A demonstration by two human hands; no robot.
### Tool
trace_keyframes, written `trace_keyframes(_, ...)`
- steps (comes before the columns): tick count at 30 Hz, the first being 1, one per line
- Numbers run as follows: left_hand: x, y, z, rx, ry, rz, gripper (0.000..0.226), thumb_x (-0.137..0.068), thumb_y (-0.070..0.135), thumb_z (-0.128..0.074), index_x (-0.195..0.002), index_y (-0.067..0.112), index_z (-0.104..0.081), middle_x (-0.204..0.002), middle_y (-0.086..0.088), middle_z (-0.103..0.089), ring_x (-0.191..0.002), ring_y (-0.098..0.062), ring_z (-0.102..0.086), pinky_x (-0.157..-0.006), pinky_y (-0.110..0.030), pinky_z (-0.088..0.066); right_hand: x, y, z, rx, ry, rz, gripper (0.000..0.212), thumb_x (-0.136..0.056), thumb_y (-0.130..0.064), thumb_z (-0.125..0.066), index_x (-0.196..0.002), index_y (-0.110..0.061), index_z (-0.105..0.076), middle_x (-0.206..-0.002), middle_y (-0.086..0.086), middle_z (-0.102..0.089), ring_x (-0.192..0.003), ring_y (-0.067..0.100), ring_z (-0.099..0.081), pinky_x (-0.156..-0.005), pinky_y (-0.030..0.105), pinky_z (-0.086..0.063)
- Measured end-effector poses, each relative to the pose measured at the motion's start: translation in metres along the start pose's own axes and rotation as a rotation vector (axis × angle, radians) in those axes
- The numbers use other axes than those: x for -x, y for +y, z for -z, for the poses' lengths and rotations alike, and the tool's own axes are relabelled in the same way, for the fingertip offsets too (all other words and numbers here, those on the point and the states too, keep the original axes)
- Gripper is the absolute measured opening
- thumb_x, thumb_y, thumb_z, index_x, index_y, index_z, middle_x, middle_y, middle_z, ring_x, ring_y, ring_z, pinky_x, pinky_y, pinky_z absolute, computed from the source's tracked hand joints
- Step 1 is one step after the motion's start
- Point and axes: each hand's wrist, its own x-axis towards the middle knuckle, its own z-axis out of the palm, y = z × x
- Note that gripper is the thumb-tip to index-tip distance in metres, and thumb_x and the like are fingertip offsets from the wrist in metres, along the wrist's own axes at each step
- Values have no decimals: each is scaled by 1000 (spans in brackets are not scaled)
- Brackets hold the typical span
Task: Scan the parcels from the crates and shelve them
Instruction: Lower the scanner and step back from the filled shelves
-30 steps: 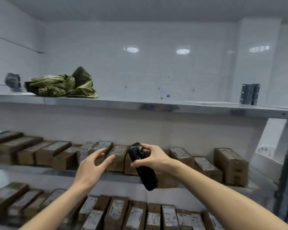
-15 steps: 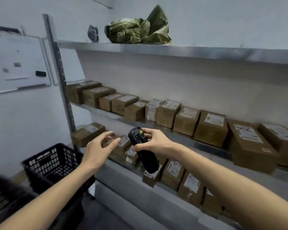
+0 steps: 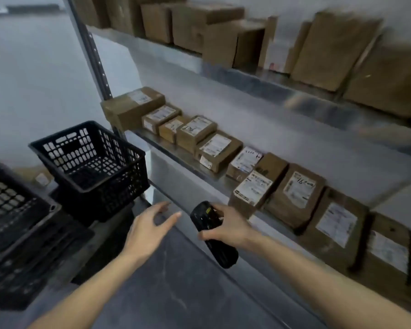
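Lower shelf point(image 3: 176, 153): parcels point(image 3: 214, 148) in a row, running left to right. Upper shelf point(image 3: 259, 77): boxes point(image 3: 223, 41) above them. Crate point(image 3: 90, 162): left of the shelves. Second crate point(image 3: 12, 224): further left, nearer. Floor point(image 3: 176, 293): below, in front of the shelves.

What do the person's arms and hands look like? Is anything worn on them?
Both forearms are bare as far as the frame shows: no sleeves, gloves, watch or wristband. The left hand and the right hand show no rings that I can see.

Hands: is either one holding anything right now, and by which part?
The right hand grips the black scanner around its middle. The left hand holds nothing.
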Motion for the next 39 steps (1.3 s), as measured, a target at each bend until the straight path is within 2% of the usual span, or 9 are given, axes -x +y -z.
trace_keyframes(3,-14,-57,-49,-20,-99,56,63,-83,67,-63,-137,35,-57,-127,23,-54,-121,0,-50,-96,-25,-43,-37,72,-38,-23,10,-75,61,-67,-24,-92,-118,-42,-63,-109,-19,-69,-104,7,-65,-96,36,-59)
trace_keyframes(9,-65,-147,-147,-3,-218,85,70,-74,82,-52,-130,40,-59,-129,21,-59,-122,-3,-54,-102,-25,-43,-109,201,-79,25,94,-221,84,-68,-34,-93,-144,-31,-56,-129,-7,-67,-116,16,-64,-99,39,-57)
trace_keyframes(12,-82,-185,-200,1,-285,94,73,-72,80,-53,-129,36,-62,-128,18,-58,-118,-1,-54,-96,-13,-35,-142,263,-83,101,163,-299,79,-64,-36,-96,-135,-26,-62,-124,-3,-66,-113,20,-65,-97,39,-57)
trace_keyframes(15,-102,-225,-249,17,-316,111,80,-65,86,-51,-128,39,-63,-130,20,-58,-123,-2,-53,-105,-19,-37,-174,317,-82,170,217,-341,77,-61,-40,-98,-128,-27,-62,-124,-2,-55,-108,22,-65,-93,40,-59)
trace_keyframes(17,-113,-251,-277,35,-356,126,76,-67,86,-52,-130,43,-61,-131,25,-55,-120,4,-50,-101,-17,-36,-192,353,-84,198,239,-392,82,-59,-44,-96,-131,-30,-60,-126,0,-48,-105,23,-64,-93,42,-58)
trace_keyframes(20,-125,-280,-313,71,-383,148,65,-73,75,-60,-130,43,-61,-129,26,-56,-117,6,-50,-93,-12,-34,-210,400,-87,259,268,-418,88,-48,-53,-88,-129,-31,-62,-119,3,-53,-94,23,-67,-85,45,-62)
trace_keyframes(23,-139,-301,-342,100,-395,154,63,-73,77,-61,-128,46,-61,-127,24,-59,-119,1,-54,-98,-19,-40,-225,426,-86,341,297,-457,89,-58,-42,-90,-139,-31,-55,-121,2,-48,-94,27,-66,-84,44,-60)
trace_keyframes(28,-156,-320,-373,91,-400,157,64,-72,81,-60,-127,49,-59,-125,24,-60,-113,-1,-57,-101,-31,-48,-242,449,-87,368,367,-457,86,-70,-34,-90,-146,-28,-51,-128,1,-53,-112,28,-63,-88,37,-52)
trace_keyframes(39,-170,-336,-386,53,-384,112,70,-69,85,-53,-128,47,-56,-122,22,-61,-115,-3,-58,-101,-31,-48,-266,470,-95,377,417,-438,86,-80,-48,-85,-153,-26,-45,-145,0,-55,-133,28,-54,-99,42,-49)
